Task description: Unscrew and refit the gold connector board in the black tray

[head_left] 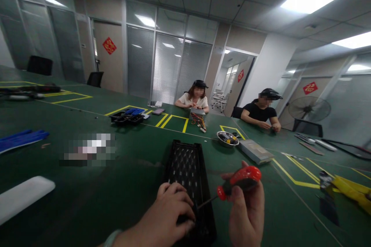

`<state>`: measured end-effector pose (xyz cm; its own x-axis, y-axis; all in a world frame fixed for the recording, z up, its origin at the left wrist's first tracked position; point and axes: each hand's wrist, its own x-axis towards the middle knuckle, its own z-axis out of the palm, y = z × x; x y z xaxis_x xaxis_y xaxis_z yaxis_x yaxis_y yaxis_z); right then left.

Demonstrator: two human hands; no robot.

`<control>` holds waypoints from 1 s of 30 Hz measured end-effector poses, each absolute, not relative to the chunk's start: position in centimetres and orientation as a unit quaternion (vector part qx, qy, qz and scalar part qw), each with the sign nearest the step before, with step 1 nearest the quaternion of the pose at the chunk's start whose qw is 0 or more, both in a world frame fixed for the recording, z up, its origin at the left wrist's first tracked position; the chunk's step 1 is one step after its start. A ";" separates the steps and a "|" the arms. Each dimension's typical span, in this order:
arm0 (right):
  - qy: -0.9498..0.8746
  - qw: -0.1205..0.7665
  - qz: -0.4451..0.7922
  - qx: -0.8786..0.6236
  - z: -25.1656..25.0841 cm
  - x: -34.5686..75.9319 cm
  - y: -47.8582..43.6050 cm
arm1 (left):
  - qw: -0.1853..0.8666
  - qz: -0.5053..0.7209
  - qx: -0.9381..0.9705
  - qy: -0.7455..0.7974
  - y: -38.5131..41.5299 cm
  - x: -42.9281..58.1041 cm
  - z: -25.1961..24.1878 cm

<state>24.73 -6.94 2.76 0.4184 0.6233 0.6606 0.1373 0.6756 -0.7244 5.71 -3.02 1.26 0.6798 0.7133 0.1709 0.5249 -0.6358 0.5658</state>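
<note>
A long black plastic tray-like part (185, 166) with a perforated, lattice-patterned floor lies lengthwise in front of me. My left hand (174, 212) rests over its left side near the front end. Its index finger and thumb are bent together low in the tray; whatever they pinch, if anything, is hidden. My right hand (246, 208) is closed around the red and black handle of a screwdriver (246, 177), held tilted to the right of the tray. The thin shaft slants down to the left, and its tip is inside the tray close to my left fingers.
Beyond the tray stand a metal bowl (227, 139) of small parts and a grey metal box (255, 151). Blue gloves (23, 139) and a white piece (26, 197) lie left, yellow material (352, 191) right. Two people sit across the green table (130, 185).
</note>
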 end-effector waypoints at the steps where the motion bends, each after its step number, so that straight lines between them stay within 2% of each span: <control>1: -0.507 0.763 0.155 -0.369 2.8 24.8 -6.8 | 0.243 0.192 0.885 0.347 -2.9 5.7 1.0; 8: -0.531 0.732 0.185 -0.386 1.6 25.6 -5.3 | 0.249 0.203 0.885 0.337 -2.4 5.4 0.2; 17: -0.708 0.526 0.138 -0.450 0.2 26.6 -2.5 | 0.235 0.221 0.878 0.355 -2.9 5.6 1.1; 30: -0.769 0.394 0.167 -0.476 -0.4 26.6 -1.6 | 0.221 0.245 0.871 0.364 -2.9 5.6 1.2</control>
<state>26.58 -1.59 -0.41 -0.2374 0.8628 0.4463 0.5998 0.4916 -0.6314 5.59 -2.94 1.23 0.6152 0.7422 0.2658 0.5252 -0.6373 0.5640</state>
